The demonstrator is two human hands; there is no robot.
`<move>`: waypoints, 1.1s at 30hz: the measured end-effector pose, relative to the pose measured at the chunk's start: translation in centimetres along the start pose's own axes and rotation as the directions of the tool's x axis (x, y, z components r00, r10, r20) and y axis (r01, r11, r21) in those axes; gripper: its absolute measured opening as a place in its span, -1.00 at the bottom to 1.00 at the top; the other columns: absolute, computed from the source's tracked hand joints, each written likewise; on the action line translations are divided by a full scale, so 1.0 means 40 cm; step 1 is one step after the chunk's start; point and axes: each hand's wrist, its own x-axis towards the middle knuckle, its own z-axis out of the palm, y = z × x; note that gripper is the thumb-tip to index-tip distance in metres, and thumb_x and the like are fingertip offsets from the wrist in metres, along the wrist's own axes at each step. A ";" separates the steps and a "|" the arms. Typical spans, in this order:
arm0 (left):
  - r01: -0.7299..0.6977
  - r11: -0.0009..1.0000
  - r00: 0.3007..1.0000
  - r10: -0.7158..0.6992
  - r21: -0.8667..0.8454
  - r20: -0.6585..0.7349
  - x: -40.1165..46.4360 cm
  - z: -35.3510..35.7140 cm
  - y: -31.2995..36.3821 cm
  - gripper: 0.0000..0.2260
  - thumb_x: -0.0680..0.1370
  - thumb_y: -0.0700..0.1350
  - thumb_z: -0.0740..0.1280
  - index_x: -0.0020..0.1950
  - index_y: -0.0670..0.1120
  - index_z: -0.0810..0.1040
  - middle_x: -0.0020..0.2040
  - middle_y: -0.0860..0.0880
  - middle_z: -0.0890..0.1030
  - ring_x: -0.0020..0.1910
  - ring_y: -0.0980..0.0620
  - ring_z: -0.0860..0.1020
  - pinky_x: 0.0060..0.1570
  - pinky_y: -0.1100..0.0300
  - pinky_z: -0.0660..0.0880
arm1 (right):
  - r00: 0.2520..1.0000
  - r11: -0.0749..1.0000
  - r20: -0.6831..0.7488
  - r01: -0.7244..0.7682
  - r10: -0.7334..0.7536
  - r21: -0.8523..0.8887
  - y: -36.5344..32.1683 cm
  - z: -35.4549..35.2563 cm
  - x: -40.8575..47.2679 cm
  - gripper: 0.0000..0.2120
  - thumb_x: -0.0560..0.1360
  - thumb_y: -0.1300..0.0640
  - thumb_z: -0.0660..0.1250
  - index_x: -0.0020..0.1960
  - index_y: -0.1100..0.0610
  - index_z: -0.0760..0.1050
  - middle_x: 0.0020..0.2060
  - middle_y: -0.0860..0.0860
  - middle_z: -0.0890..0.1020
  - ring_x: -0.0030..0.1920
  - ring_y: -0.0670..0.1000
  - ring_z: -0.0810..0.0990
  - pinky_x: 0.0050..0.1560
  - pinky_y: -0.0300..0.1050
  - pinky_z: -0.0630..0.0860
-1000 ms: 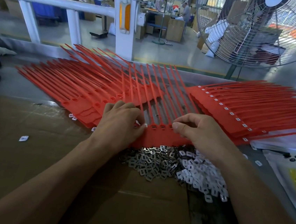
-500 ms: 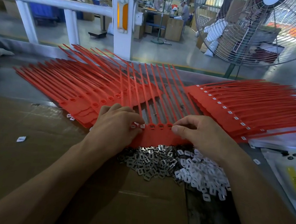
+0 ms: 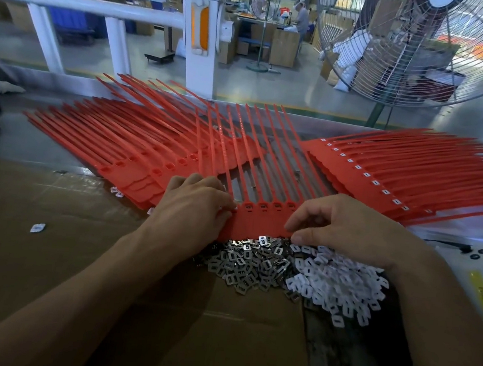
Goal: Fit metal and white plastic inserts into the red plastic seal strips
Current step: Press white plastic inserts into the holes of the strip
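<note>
A joined set of red seal strips (image 3: 260,222) lies in front of me, its tails fanning away. My left hand (image 3: 193,207) grips its left edge with curled fingers, fingertips at the leftmost head slot. My right hand (image 3: 349,227) has thumb and forefinger curled at the set's near right corner. Just below the strip lie a pile of metal inserts (image 3: 249,262) and, to its right, a pile of white plastic inserts (image 3: 339,285). What the fingertips hold beyond the strip is hidden.
A stack of red strips with open slots (image 3: 119,146) fans out on the left. A stack with white inserts fitted (image 3: 383,180) lies on the right. Brown cardboard (image 3: 63,253) covers the table. A stray white insert (image 3: 38,227) lies left. A large fan (image 3: 427,47) stands behind.
My right hand has drawn back from the strip heads to the near right corner, above the insert piles. My left hand stays at the left edge.
</note>
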 end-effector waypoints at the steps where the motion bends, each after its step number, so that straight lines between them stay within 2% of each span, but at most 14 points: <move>1: 0.004 1.000 1.000 -0.004 -0.003 0.005 0.001 -0.001 0.002 -0.75 0.66 0.09 0.24 0.31 0.23 0.58 0.30 0.24 0.47 0.32 0.16 0.32 0.32 0.15 0.10 | 1.000 1.000 0.018 -0.002 0.002 -0.003 0.000 -0.001 -0.001 -0.86 0.47 0.02 0.57 -0.01 -0.18 0.70 -0.14 -0.17 0.73 -0.13 -0.19 0.69 -0.09 -0.28 0.51; 6: 0.006 1.000 1.000 -0.006 -0.001 0.017 0.003 -0.003 0.009 -0.74 0.66 0.07 0.23 0.31 0.20 0.58 0.33 0.20 0.46 0.34 0.12 0.31 0.32 0.13 0.09 | 0.997 1.000 0.071 -0.023 0.024 -0.016 -0.001 0.003 0.001 -0.84 0.45 0.07 0.60 -0.04 -0.14 0.70 -0.17 -0.11 0.74 -0.15 -0.13 0.71 -0.12 -0.21 0.56; 11: -0.006 1.000 1.000 0.006 0.030 0.001 -0.002 -0.002 0.013 -0.73 0.66 0.09 0.19 0.30 0.20 0.58 0.34 0.18 0.45 0.35 0.11 0.32 0.32 0.13 0.11 | 0.999 0.993 0.039 -0.019 0.023 -0.120 0.001 0.009 0.007 -0.88 0.44 0.01 0.60 -0.10 -0.16 0.69 -0.19 -0.15 0.72 -0.19 -0.15 0.69 -0.15 -0.18 0.54; 13: -0.014 1.000 1.000 0.014 0.025 -0.005 -0.007 -0.002 0.011 -0.73 0.66 0.10 0.19 0.30 0.20 0.58 0.34 0.18 0.46 0.35 0.11 0.32 0.34 0.11 0.14 | 0.999 0.993 0.031 -0.008 0.011 -0.119 0.000 0.007 0.004 -0.90 0.45 -0.01 0.59 -0.11 -0.16 0.69 -0.19 -0.16 0.72 -0.21 -0.17 0.68 -0.17 -0.22 0.52; 16: -0.045 0.999 0.999 0.045 0.014 -0.023 -0.013 0.002 0.004 -0.73 0.65 0.11 0.21 0.31 0.21 0.59 0.31 0.19 0.49 0.33 0.12 0.34 0.34 0.11 0.18 | 0.999 0.993 -0.039 0.028 -0.033 -0.116 -0.004 0.006 -0.003 -0.96 0.50 -0.08 0.52 -0.12 -0.17 0.68 -0.23 -0.20 0.70 -0.29 -0.23 0.63 -0.29 -0.37 0.45; 18: -0.031 0.999 0.999 0.030 -0.031 -0.037 -0.013 0.003 -0.002 -0.73 0.64 0.10 0.26 0.31 0.21 0.60 0.31 0.20 0.51 0.34 0.13 0.36 0.32 0.13 0.18 | 0.987 0.997 -0.146 0.053 -0.060 -0.052 -0.005 0.012 -0.002 -0.94 0.53 -0.05 0.50 -0.12 -0.14 0.67 -0.23 -0.19 0.71 -0.29 -0.24 0.63 -0.24 -0.35 0.45; 21: -0.008 0.998 0.999 0.005 -0.057 -0.049 -0.006 0.002 -0.012 -0.75 0.61 0.10 0.33 0.28 0.19 0.62 0.30 0.19 0.54 0.34 0.11 0.38 0.32 0.10 0.19 | 0.963 0.997 -0.267 0.052 -0.034 0.060 -0.009 0.022 0.005 -0.93 0.57 0.03 0.46 -0.10 -0.06 0.65 -0.21 -0.12 0.74 -0.23 -0.16 0.68 -0.09 -0.14 0.57; 26: 0.006 0.995 0.997 -0.013 -0.095 -0.075 0.000 0.005 -0.018 -0.77 0.57 0.12 0.38 0.22 0.18 0.62 0.21 0.21 0.56 0.26 0.12 0.41 0.23 0.15 0.19 | 0.924 0.988 -0.381 0.083 -0.027 0.132 -0.011 0.052 0.025 -0.90 0.61 0.12 0.42 -0.05 -0.05 0.64 -0.22 -0.09 0.74 -0.30 -0.19 0.64 -0.23 -0.32 0.51; 33: -0.008 0.997 0.998 0.003 -0.080 -0.058 0.004 0.008 -0.024 -0.80 0.58 0.15 0.35 0.18 0.22 0.63 0.19 0.24 0.54 0.23 0.16 0.38 0.20 0.19 0.12 | 0.915 0.970 -0.402 0.060 0.040 0.234 -0.011 0.084 0.047 -0.84 0.58 0.18 0.45 0.04 -0.08 0.66 -0.16 -0.17 0.73 -0.27 -0.10 0.70 -0.18 -0.28 0.60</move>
